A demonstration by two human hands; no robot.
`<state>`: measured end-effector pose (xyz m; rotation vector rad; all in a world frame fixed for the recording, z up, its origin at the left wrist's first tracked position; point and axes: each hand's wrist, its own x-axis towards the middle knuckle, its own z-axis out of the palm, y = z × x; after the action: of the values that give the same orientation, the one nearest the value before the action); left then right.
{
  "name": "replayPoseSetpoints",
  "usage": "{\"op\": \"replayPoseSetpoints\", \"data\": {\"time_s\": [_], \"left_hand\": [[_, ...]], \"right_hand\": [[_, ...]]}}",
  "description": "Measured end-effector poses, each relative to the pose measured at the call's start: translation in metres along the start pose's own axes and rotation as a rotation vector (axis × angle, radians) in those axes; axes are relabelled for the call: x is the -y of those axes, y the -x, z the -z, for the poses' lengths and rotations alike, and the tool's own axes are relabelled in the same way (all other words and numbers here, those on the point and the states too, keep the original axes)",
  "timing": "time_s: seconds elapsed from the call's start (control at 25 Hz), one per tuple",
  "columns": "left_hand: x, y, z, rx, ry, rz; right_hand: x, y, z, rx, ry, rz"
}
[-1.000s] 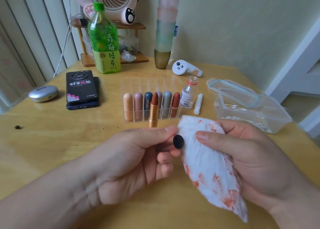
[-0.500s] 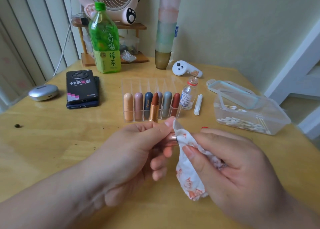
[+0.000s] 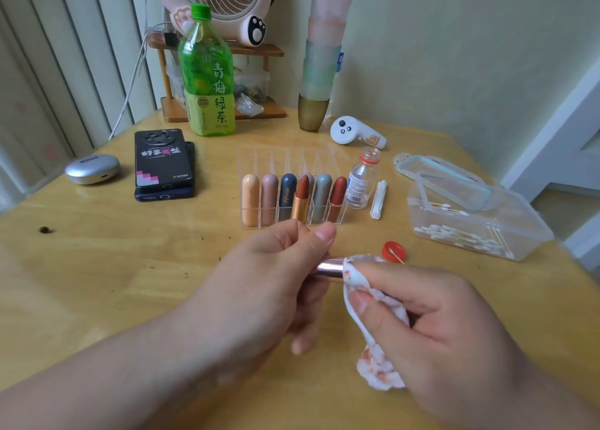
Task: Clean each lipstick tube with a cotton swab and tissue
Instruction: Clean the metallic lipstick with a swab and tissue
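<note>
**Tissue wrapped over the end of the lipstick tube**

Your left hand (image 3: 272,283) grips the lipstick tube (image 3: 329,267) with its fingers curled round it and the thumb on top. It holds the tube just above the table (image 3: 97,283), in front of the clear organizer (image 3: 259,156). A short, shiny rose-metal stretch of the tube shows between your two hands, lying roughly level. Above your left fingers a gold barrel with a bare brown bullet (image 3: 302,192) stands up in front of the organizer. Your fingers hide how it joins the shiny part.

Your right hand (image 3: 454,338) pinches the tissue (image 3: 373,296) between thumb and forefinger. The tissue is folded over the right end of the tube and touches it. It is white with red-orange smears, and its loose tail hangs below your right hand, close to the table.

The organizer holds a row of capped lipsticks (image 3: 269,195) standing upright: peach, dusty pink, dark blue, grey and red-brown. A pale one is mostly hidden behind the bullet.

Just right of the organizer stands a small uncapped bottle (image 3: 360,182). A red cap (image 3: 389,247) lies on the table near your right hand, with a cotton swab (image 3: 397,256) resting across it. Further right sits a clear box (image 3: 526,234) with more swabs inside, and its lid (image 3: 448,179) leans on the rim.
</note>
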<state>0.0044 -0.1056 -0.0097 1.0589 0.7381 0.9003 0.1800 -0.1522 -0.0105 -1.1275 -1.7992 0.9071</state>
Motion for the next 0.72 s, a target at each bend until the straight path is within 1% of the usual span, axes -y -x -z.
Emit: {"op": "replayPoseSetpoints", "data": {"time_s": [0.08,0.16,0.2,0.28,0.32,0.36,0.4,0.44,0.48,0.52,0.56,0.6,0.64,0.68,0.72], "left_hand": [[0.006,0.0,-0.002,-0.008,-0.096,-0.076],[0.009,0.003,-0.005,-0.039,-0.175,-0.152],[0.011,0.004,-0.005,-0.067,-0.226,-0.22],[0.014,0.007,0.0,-0.112,-0.429,-0.465],[0.016,0.007,0.002,-0.107,-0.53,-0.588],[0.017,0.007,0.004,-0.094,-0.581,-0.66],[0.015,0.006,0.005,-0.087,-0.579,-0.645],[0.012,0.005,0.005,-0.073,-0.508,-0.544],[0.006,0.003,0.005,-0.038,-0.393,-0.38],[-0.001,0.0,0.005,0.016,-0.293,-0.176],[-0.008,-0.003,0.006,0.083,-0.241,0.038],[-0.013,-0.003,0.009,0.156,-0.227,0.22],[-0.018,-0.001,0.011,0.213,-0.222,0.344],[-0.02,0.001,0.013,0.251,-0.184,0.401],[-0.021,0.003,0.012,0.27,-0.119,0.407]], "right_hand": [[-0.001,-0.003,0.002,0.073,-0.192,-0.169],[0.001,-0.006,0.004,0.126,-0.35,-0.234],[0.004,-0.007,0.004,0.15,-0.448,-0.261],[0.008,-0.006,0.004,0.189,-0.672,-0.341],[0.009,-0.005,0.004,0.192,-0.756,-0.366],[0.01,-0.004,0.004,0.197,-0.8,-0.373],[0.011,-0.004,0.004,0.199,-0.774,-0.359],[0.011,-0.003,0.005,0.182,-0.673,-0.32],[0.009,-0.003,0.005,0.137,-0.519,-0.261],[0.007,-0.004,0.006,0.064,-0.356,-0.194],[0.004,-0.004,0.006,0.0,-0.224,-0.131],[0.001,-0.003,0.005,-0.032,-0.155,-0.077],[-0.001,-0.003,0.005,-0.031,-0.12,-0.022],[-0.003,-0.003,0.005,-0.021,-0.084,0.027],[-0.003,-0.003,0.004,-0.023,-0.034,0.057]]}}
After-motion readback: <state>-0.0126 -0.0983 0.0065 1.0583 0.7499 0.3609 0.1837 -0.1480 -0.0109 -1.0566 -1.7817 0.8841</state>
